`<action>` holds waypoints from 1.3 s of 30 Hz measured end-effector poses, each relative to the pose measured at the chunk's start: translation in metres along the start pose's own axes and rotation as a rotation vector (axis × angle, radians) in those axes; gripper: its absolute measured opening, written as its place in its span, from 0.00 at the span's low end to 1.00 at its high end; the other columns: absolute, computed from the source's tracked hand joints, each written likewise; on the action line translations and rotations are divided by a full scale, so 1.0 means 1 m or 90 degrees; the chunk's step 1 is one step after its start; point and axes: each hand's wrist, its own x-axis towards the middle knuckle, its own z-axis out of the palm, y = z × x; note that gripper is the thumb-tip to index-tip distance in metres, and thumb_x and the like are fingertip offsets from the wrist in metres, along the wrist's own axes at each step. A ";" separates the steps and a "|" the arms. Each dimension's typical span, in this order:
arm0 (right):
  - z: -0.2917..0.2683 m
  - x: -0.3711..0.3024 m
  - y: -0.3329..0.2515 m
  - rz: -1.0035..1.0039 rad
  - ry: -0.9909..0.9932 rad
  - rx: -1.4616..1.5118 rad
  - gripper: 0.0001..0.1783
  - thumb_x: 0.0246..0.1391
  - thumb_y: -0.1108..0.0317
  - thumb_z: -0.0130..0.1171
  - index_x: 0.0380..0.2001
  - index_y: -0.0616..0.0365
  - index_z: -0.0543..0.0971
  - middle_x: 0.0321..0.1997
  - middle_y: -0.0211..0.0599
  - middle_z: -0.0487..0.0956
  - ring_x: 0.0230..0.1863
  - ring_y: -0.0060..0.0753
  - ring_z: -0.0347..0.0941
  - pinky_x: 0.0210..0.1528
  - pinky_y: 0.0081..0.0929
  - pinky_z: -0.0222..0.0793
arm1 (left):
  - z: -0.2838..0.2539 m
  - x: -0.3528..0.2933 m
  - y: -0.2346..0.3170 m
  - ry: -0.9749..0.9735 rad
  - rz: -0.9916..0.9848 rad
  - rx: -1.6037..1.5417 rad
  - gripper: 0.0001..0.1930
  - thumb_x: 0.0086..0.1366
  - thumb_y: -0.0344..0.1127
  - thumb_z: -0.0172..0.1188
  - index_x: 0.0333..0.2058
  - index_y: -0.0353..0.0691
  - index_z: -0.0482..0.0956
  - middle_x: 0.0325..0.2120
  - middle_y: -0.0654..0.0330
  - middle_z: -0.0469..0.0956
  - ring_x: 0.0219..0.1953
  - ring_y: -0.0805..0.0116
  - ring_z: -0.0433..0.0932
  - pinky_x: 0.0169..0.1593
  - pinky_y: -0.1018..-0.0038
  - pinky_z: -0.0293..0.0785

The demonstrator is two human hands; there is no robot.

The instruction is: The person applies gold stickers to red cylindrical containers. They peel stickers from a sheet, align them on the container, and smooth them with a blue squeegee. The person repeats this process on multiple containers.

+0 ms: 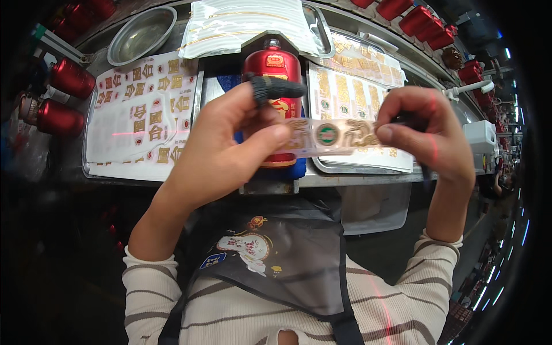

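A clear decal strip (339, 137) with gold patterns and a round green emblem is stretched between my two hands. Its left end is pinched by my left hand (230, 135), which wears a black finger cot (280, 88) on the index finger. My right hand (428, 129) grips the other end between thumb and fingers; something dark shows in that palm, too blurred to name. Behind the strip lies a red bottle (273, 64) with gold markings, its neck pointing away from me in a dark holder (253, 43). Blue cloth (229, 82) shows under the bottle. My left hand hides part of it.
On the left, a metal tray (86, 155) bears gold decal sheets (135, 83). Another tray (322, 168) on the right carries patterned sheets (356, 95). At the back are a metal bowl (141, 35) and white striped sheets (244, 23). Red bottles (60, 118) stand along both sides.
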 end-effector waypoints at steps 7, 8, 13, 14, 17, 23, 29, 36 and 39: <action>0.079 0.007 0.051 0.168 0.006 0.209 0.07 0.54 0.69 0.66 0.31 0.59 0.78 0.22 0.19 0.72 0.18 0.05 0.59 0.18 0.11 0.50 | -0.043 -0.041 -0.028 0.124 -0.136 -0.008 0.13 0.59 0.23 0.65 0.44 0.33 0.79 0.29 0.64 0.80 0.30 0.81 0.77 0.36 0.83 0.74; 0.082 0.007 0.054 0.158 0.019 0.228 0.08 0.54 0.68 0.66 0.30 0.59 0.78 0.22 0.19 0.72 0.18 0.05 0.59 0.17 0.11 0.50 | -0.043 -0.040 -0.029 0.133 -0.132 0.001 0.12 0.59 0.23 0.66 0.42 0.34 0.79 0.29 0.64 0.80 0.30 0.81 0.77 0.36 0.83 0.74; 0.091 0.012 0.069 0.150 0.073 0.291 0.06 0.55 0.70 0.65 0.31 0.60 0.78 0.25 0.24 0.76 0.21 0.07 0.65 0.22 0.10 0.57 | -0.042 -0.024 -0.046 0.164 -0.129 0.011 0.08 0.59 0.25 0.67 0.36 0.37 0.78 0.28 0.66 0.80 0.30 0.82 0.77 0.34 0.83 0.74; 0.091 0.013 0.069 0.156 0.078 0.304 0.05 0.55 0.72 0.64 0.32 0.62 0.79 0.27 0.26 0.79 0.24 0.08 0.68 0.25 0.09 0.59 | -0.042 -0.022 -0.049 0.163 -0.130 0.011 0.07 0.60 0.25 0.67 0.36 0.37 0.78 0.28 0.66 0.80 0.30 0.82 0.77 0.34 0.83 0.74; 0.091 0.014 0.074 0.160 0.079 0.309 0.05 0.55 0.72 0.64 0.32 0.62 0.78 0.28 0.25 0.78 0.24 0.08 0.68 0.25 0.10 0.60 | -0.042 -0.021 -0.052 0.156 -0.132 0.018 0.08 0.59 0.26 0.67 0.36 0.38 0.78 0.28 0.66 0.81 0.31 0.82 0.77 0.36 0.83 0.74; 0.095 0.019 0.081 0.133 0.099 0.311 0.06 0.56 0.70 0.63 0.30 0.59 0.77 0.24 0.22 0.74 0.20 0.07 0.62 0.18 0.11 0.55 | -0.039 -0.018 -0.053 0.153 -0.120 0.006 0.08 0.59 0.26 0.68 0.36 0.38 0.78 0.29 0.65 0.82 0.32 0.82 0.78 0.37 0.82 0.74; 0.095 0.022 0.084 0.142 0.090 0.293 0.06 0.56 0.70 0.63 0.30 0.59 0.77 0.23 0.22 0.74 0.19 0.06 0.61 0.18 0.10 0.53 | -0.038 -0.018 -0.054 0.156 -0.133 0.025 0.08 0.59 0.27 0.68 0.36 0.38 0.78 0.28 0.66 0.81 0.31 0.81 0.78 0.37 0.81 0.74; 0.096 0.024 0.086 0.146 0.083 0.274 0.07 0.56 0.67 0.63 0.29 0.59 0.77 0.22 0.21 0.74 0.17 0.06 0.59 0.16 0.10 0.51 | -0.036 -0.018 -0.054 0.163 -0.109 0.043 0.08 0.59 0.27 0.69 0.34 0.38 0.78 0.28 0.66 0.81 0.31 0.81 0.77 0.35 0.80 0.74; 0.094 0.024 0.081 0.163 0.085 0.295 0.04 0.56 0.73 0.63 0.31 0.61 0.78 0.24 0.22 0.76 0.19 0.04 0.62 0.20 0.09 0.51 | -0.038 -0.018 -0.055 0.157 -0.126 0.035 0.07 0.59 0.28 0.69 0.33 0.38 0.78 0.28 0.66 0.81 0.31 0.80 0.77 0.35 0.80 0.74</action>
